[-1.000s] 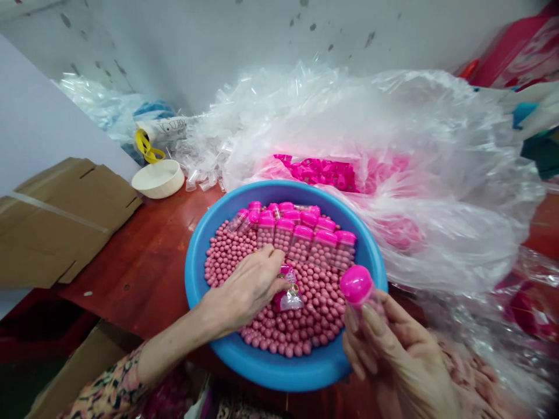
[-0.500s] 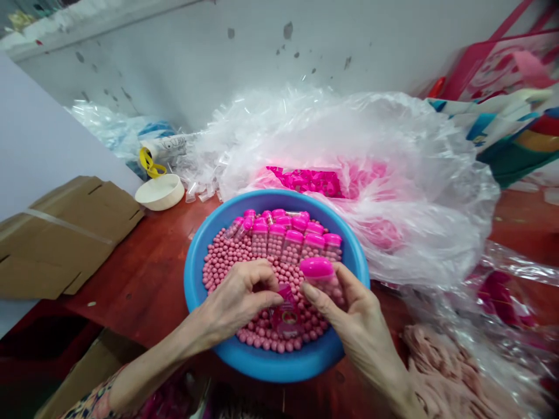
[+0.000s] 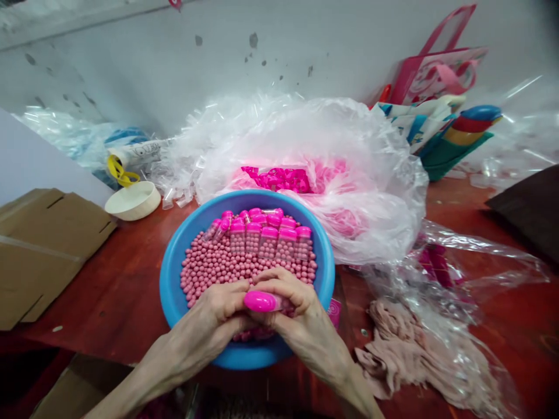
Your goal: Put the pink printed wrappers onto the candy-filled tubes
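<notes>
As right hand [image 3: 301, 305] holds pink-capped container [image 3: 261, 301], left hand [image 3: 216, 311] close, basin [image 3: 169, 279] beneath

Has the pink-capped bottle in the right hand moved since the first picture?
Yes, leftward: the pink-capped bottle went from the right side of the blue basin towards its middle.

Pink-capped container [image 3: 261, 301] in right hand [image 3: 301, 317], glossy cap on, tipped sideways with cap end toward left hand [image 3: 213, 317], body mostly hidden by fingers. Loose round dusty-pink beads [image 3: 204, 270] spread below and beyond both hands, inside round blue basin [image 3: 169, 285], whose near rim passes under the hands. Farther out from the hands, clear bead-filled containers [image 3: 269, 241], bright pink caps on, lie bunched on the beads, cap ends away.
</notes>
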A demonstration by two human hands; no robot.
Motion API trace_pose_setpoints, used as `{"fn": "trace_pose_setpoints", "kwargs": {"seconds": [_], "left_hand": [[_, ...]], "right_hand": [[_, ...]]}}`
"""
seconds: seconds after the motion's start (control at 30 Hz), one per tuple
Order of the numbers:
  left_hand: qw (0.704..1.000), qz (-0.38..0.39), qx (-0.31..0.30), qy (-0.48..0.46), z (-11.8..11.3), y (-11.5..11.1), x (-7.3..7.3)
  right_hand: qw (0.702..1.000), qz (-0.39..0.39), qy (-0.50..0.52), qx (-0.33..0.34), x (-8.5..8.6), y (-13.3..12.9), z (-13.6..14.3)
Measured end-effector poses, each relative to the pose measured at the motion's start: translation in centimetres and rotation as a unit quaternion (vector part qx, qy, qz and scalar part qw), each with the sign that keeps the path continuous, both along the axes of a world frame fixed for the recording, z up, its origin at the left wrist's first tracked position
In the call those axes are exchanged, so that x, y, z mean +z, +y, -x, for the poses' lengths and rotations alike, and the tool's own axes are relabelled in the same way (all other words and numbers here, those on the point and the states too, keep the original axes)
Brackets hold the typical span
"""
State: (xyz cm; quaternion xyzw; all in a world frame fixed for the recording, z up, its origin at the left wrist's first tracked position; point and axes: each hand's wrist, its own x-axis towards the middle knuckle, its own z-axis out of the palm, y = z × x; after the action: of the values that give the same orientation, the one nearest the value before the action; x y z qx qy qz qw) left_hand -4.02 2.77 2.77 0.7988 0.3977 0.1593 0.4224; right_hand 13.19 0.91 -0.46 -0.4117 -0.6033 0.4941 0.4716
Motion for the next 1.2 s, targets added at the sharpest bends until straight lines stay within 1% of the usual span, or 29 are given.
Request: {"fn": "trace_pose_setpoints", "kwargs": {"seconds": [0.03, 0.1, 0.23, 0.3, 0.4, 0.47, 0.5, 0.53, 0.6, 0.63, 0.67, 0.7, 0.73, 0.77, 0.8, 0.83, 0.87, 0.9, 0.93, 0.97, 1.03, 1.07, 1.1, 1.13, 1.17, 1.2], "left_hand": [[1.0, -0.011, -0.007, 0.009, 0.0, 0.0, 0.1], [0.997, -0.049, -0.024, 0.057, 0.1, 0.2, 0.2], [0.981, -0.118, -0.049, 0.148, 0.7, 0.6, 0.6], [0.966, -0.17, -0.051, 0.186, 1.0, 0.6, 0.8], [0.929, -0.269, -0.051, 0.249, 1.1, 0.0, 1.1], [0.918, -0.303, -0.032, 0.255, 1.0, -0.4, 1.3], [0.921, -0.307, -0.021, 0.24, 1.0, -0.7, 1.3], [0.932, -0.296, -0.013, 0.211, 1.0, -1.0, 1.4], [0.966, -0.231, 0.012, 0.112, 1.1, -1.5, 1.4], [0.98, -0.188, 0.047, 0.047, 1.2, -1.9, 1.4], [0.983, -0.145, 0.109, -0.02, 1.4, -2.2, 1.3], [0.973, -0.105, 0.191, -0.078, 1.6, -2.5, 1.1], [0.95, -0.069, 0.279, -0.122, 1.8, -2.8, 0.9], [0.923, -0.031, 0.352, -0.152, 2.0, -3.1, 0.6], [0.903, 0.014, 0.396, -0.169, 2.1, -3.4, 0.3], [0.887, 0.068, 0.417, -0.187, 2.1, -3.6, 0.0], [0.874, 0.13, 0.417, -0.213, 2.0, -3.7, -0.2], [0.858, 0.199, 0.403, -0.25, 1.7, -3.7, -0.4], [0.831, 0.268, 0.383, -0.302, 1.3, -3.7, -0.5], [0.795, 0.333, 0.358, -0.358, 0.9, -3.5, -0.5], [0.709, 0.444, 0.322, -0.443, -0.3, -3.0, -0.5], [0.672, 0.481, 0.311, -0.469, -0.8, -2.6, -0.5], [0.646, 0.504, 0.312, -0.481, -1.3, -2.2, -0.5], [0.635, 0.513, 0.318, -0.482, -1.8, -1.9, -0.6], [0.64, 0.505, 0.329, -0.477, -2.1, -1.5, -0.7], [0.655, 0.487, 0.34, -0.468, -2.3, -1.2, -0.9]], "right_hand": [[1.0, -0.008, 0.002, 0.009, 0.0, 0.0, -0.1], [1.0, -0.02, -0.006, 0.019, 0.0, 0.0, -0.1], [0.998, -0.036, -0.056, 0.022, 0.0, -0.2, -0.2], [0.996, -0.046, -0.078, 0.021, -0.1, -0.4, -0.1], [0.993, -0.07, -0.092, 0.01, -0.2, -0.4, 0.0], [0.992, -0.092, -0.091, -0.005, -0.3, -0.5, 0.1], [0.99, -0.105, -0.089, -0.015, -0.3, -0.5, 0.2], [0.989, -0.119, -0.086, -0.025, -0.3, -0.5, 0.2], [0.984, -0.151, -0.08, -0.042, -0.5, -0.7, 0.2], [0.981, -0.169, -0.08, -0.049, -0.5, -0.8, 0.1], [0.977, -0.189, -0.081, -0.057, -0.6, -0.9, 0.0], [0.972, -0.207, -0.084, -0.067, -0.6, -1.1, -0.1], [0.968, -0.222, -0.088, -0.079, -0.7, -1.3, -0.3], [0.964, -0.235, -0.091, -0.09, -0.7, -1.4, -0.4], [0.96, -0.244, -0.091, -0.101, -0.7, -1.6, -0.6], [0.958, -0.251, -0.09, -0.108, -0.8, -1.7, -0.7], [0.957, -0.253, -0.089, -0.11, -0.8, -1.8, -0.7], [0.955, -0.259, -0.089, -0.11, -0.9, -1.8, -0.7], [0.953, -0.268, -0.09, -0.108, -0.9, -1.8, -0.5], [0.951, -0.275, -0.093, -0.106, -1.0, -1.8, -0.4], [0.946, -0.293, -0.095, -0.095, -1.1, -1.7, 0.1], [0.945, -0.299, -0.093, -0.088, -1.1, -1.6, 0.4], [0.945, -0.302, -0.092, -0.081, -1.1, -1.5, 0.7], [0.946, -0.3, -0.093, -0.076, -1.2, -1.4, 1.0], [0.947, -0.295, -0.098, -0.074, -1.3, -1.3, 1.2], [0.948, -0.289, -0.105, -0.076, -1.4, -1.2, 1.4]]}}
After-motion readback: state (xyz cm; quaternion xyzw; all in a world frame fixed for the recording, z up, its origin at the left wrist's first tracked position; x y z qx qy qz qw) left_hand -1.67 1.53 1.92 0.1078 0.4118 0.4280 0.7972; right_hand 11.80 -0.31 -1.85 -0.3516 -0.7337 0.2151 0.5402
